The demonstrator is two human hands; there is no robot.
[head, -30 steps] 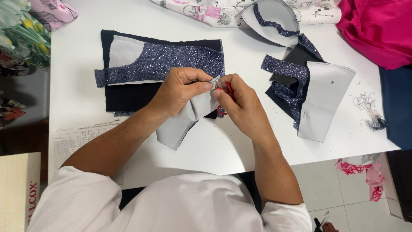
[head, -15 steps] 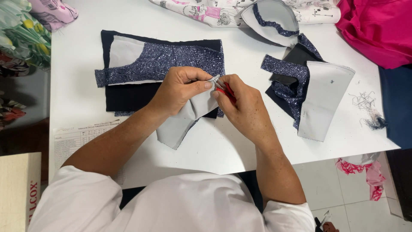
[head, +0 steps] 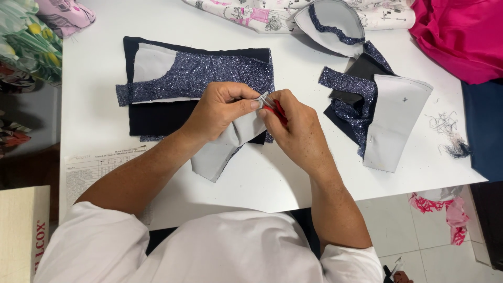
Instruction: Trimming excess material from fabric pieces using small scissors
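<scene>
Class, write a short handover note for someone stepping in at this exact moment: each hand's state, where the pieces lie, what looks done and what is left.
Left hand: pinches the top edge of the pale grey fabric piece, held above the white table.
Right hand: grips a small red-handled tool at that same edge.
Behind the hands: a stack of navy and glittery blue fabric panels. To the right: a pile of grey-backed glitter pieces and a clump of loose cut threads.
Done: some threads already lie removed, it seems.
Left: the grey piece is in hand, unfinished; whether the stacked panels are finished cannot be told.

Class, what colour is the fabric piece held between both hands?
Light grey fabric piece, seen best in the head view.
</scene>
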